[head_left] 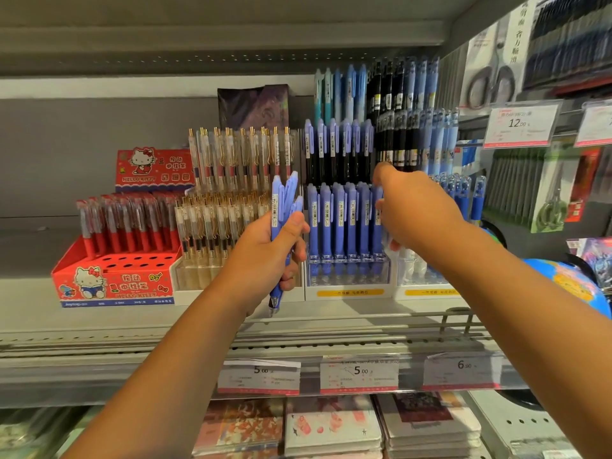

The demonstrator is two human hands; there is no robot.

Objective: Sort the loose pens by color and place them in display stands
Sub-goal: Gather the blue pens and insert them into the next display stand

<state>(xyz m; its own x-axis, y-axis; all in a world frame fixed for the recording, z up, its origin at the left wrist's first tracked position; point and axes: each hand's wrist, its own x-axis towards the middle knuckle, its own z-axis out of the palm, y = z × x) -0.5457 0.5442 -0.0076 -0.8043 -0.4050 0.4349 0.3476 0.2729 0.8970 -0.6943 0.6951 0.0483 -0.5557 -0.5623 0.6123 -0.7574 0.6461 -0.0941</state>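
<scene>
Left hand (273, 256) grips bunch of blue pens (284, 200), upright, just left of clear stand (347, 274) holding matching blue pens on shelf (132, 314). Right hand (415, 210) at stand's right end, fingers hidden, grip cannot tell. Red box (112, 283) reads HELLO KITTY. Price tags (359, 374): 5.00, 5.00, 6.00, 12.00

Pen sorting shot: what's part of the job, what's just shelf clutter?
Job: left hand gripping loose blue pens; right hand at the blue pen stand.
Clutter: red Hello Kitty box, gold-clip pens, price tags, notebooks, scissors packs.
</scene>
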